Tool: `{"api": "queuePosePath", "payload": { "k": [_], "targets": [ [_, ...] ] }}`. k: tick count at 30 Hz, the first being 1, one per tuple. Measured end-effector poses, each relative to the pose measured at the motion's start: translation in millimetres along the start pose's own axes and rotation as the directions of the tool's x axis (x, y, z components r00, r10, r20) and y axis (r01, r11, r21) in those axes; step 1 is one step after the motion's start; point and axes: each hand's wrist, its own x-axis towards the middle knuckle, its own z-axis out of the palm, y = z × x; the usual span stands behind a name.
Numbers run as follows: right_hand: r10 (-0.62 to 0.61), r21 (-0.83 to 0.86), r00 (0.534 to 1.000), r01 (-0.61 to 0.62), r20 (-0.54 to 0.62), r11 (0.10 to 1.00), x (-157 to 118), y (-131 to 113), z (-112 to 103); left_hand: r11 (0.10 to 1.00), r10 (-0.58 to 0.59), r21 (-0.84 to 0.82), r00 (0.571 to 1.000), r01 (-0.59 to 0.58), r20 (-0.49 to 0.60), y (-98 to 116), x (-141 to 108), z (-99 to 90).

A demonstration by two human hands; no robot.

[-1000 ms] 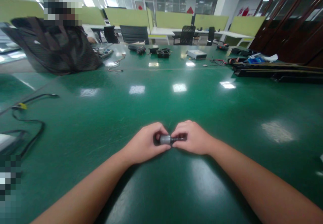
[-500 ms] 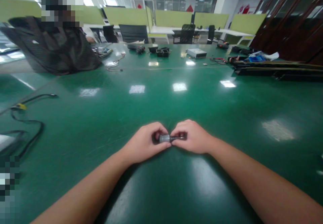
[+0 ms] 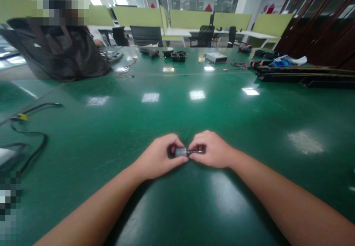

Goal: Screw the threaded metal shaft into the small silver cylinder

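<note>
Low over the green table (image 3: 172, 116), my two hands meet at a small item made of a silvery grey cylinder (image 3: 181, 152) with a thin dark threaded-looking shaft (image 3: 196, 151). The cylinder lies between the thumb and curled fingers of my left hand (image 3: 159, 157). My right hand (image 3: 212, 150) pinches around the shaft, close to where it joins the cylinder. The item lies level, pointing left to right. Its exact kind is too small to tell, and its left end is partly hidden in my left hand.
A large dark bag (image 3: 63, 53) stands at the back left, a person partly behind it. Black cables (image 3: 41, 135) lie on the left. Along the far side are black parts (image 3: 177, 56), a white box (image 3: 216, 57) and long black strips (image 3: 310, 76) at the right.
</note>
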Motion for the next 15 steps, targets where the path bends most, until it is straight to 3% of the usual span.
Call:
{"api": "queuePosePath", "payload": {
  "k": [15],
  "targets": [
    [-0.002,0.005,1.000,0.001,0.004,1.000,-1.4,1.0,-3.2,1.000,0.008,-0.003,1.000,-0.008,-0.008,0.6,0.1,0.3]
  ]
}}
